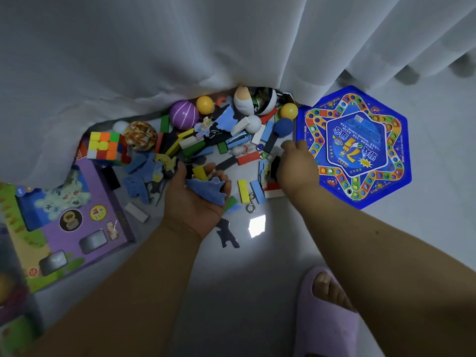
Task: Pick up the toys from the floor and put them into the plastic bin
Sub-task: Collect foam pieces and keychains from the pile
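The tidying looked barely begun. Most of the toys were still heaped on the floor (231, 292) against the foot of the curtain (180, 47): a puzzle cube (108, 148), a purple ball (184, 115), two yellow balls, and a scatter of coloured blocks (229, 150). No plastic bin was anywhere I could see, so nothing showed as put away.

The left hand (198, 194) was cupped palm up, fingers curled round a blue foam piece (206, 189) with a yellow block (199, 172) tucked behind it. The right hand (296, 163) reached down into the pile, fingers bent over a small stack of blocks — gathering them, I judged, though whether it truly had hold I could not tell.

A purple game box (77, 228) lay near left, a blue six-sided board (353, 148) to the right, a slippered foot (327, 305) nearest. The curtain draped over the far toys — it would need lifting.
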Available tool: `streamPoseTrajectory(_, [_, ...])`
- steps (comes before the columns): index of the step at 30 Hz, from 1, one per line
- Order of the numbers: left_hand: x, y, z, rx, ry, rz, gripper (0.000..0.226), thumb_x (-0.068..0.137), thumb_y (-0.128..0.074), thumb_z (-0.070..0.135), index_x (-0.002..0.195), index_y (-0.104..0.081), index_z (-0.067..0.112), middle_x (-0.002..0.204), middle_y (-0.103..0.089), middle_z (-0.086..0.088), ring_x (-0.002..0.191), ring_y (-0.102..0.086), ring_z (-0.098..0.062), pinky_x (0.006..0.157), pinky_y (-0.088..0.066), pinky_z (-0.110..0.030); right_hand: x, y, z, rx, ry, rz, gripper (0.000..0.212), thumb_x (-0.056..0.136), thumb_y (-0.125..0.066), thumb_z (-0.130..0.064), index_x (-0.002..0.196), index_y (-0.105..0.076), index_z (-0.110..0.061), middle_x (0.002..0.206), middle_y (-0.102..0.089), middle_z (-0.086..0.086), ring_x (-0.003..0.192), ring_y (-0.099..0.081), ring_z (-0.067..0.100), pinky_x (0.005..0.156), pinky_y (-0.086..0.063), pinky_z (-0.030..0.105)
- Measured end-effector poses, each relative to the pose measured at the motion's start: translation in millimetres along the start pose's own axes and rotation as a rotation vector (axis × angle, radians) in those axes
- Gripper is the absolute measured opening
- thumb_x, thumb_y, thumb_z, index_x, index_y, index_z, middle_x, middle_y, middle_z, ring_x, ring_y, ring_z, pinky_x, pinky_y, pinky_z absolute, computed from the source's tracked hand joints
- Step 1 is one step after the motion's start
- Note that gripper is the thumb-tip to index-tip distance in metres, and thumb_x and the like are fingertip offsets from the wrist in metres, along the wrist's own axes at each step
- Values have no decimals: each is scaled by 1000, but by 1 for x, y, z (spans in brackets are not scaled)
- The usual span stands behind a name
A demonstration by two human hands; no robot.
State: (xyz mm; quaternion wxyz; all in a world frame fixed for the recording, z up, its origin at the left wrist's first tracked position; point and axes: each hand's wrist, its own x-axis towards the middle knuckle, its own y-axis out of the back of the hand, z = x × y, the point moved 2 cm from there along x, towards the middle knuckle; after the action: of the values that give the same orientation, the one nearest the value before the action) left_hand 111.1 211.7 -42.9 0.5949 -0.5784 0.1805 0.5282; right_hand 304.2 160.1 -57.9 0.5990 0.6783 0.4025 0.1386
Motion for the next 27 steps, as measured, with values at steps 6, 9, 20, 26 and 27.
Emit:
streamPoseTrajectory(6, [-6, 0, -2, 15, 27, 68, 56, 100, -21, 47, 99, -57, 4, 150, -35, -17, 131, -41, -34, 98, -30, -42, 12, -8, 4, -173, 113, -134, 33, 95, -51, -14, 126, -49, -2, 125, -49, 19, 118, -48, 34, 91, -46, 38])
streamPoseTrajectory(9, [0, 5, -1, 9, 38, 47, 52, 101, -23, 44, 98, -57, 5, 151, -34, -17, 139, -31, -34, 97, -30, -43, 11, -6, 7, -118, 54, -84, 31, 94, -52, -11, 124, -51, -3, 124, -51, 19, 115, -50, 33, 88, -47, 38])
streamPoseTrajectory(20, [12, 16, -7, -80, 94, -69, 62, 98, -28, 49, 141, -40, 6, 111, -63, -20, 89, -67, -36, 60, -59, -47, -62, -9, -77, 401, 824, 190, 30, 80, -48, -27, 86, -69, -7, 75, -65, 8, 69, -52, 15, 61, -39, 23])
streamPoseTrajectory(26, [10, 8, 0, -52, 49, -2, 41, 97, -36, 33, 105, -65, 5, 152, -33, -13, 137, -36, -32, 84, -45, -44, -37, -7, -56, 321, 470, 443, 17, 74, -62, -11, 85, -68, 1, 78, -64, 19, 70, -62, 36, 60, -50, 37])
streamPoseTrajectory(27, [8, 5, 1, -43, 46, 12, 36, 96, -39, 30, 95, -67, 6, 152, -32, -14, 140, -31, -31, 89, -39, -42, -26, -9, -45, 247, 345, 389, 19, 80, -60, -10, 94, -66, -1, 87, -63, 19, 79, -60, 36, 64, -48, 38])
